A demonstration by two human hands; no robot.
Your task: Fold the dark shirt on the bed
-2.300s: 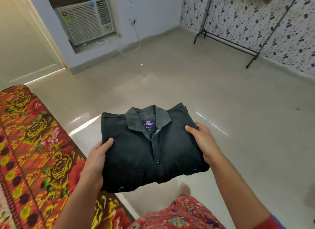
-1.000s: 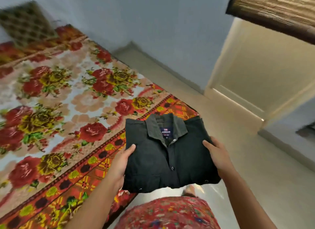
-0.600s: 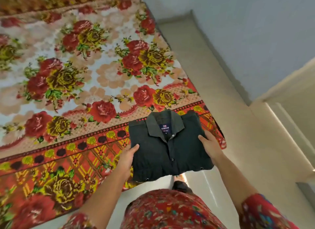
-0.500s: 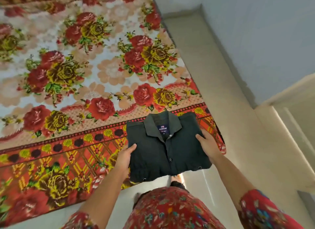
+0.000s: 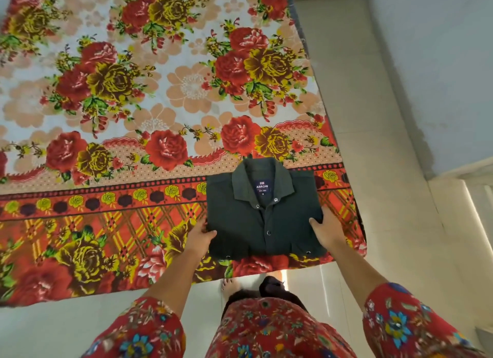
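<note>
Both your hands are on the dark shirt (image 5: 262, 213) now: your left hand (image 5: 198, 236) grips its edge at nine o'clock, thumb lying over the top, and your right hand (image 5: 326, 231) grips the edge at three o'clock the same way. Holding it by the two sides looks like the way to keep the folded packet square and stop the layers sliding apart as it goes down. The shirt sits as a neat rectangle, collar at twelve o'clock with the label showing, placket buttons running toward six, on the orange border of the floral bedspread (image 5: 112, 155), near the bed's corner at its lower right.

Your fingers are tucked under the cloth, so you can't see how far they reach beneath. Whether the shirt's full weight rests on the bed is hard to tell. The sleeves are hidden inside the fold.
</note>
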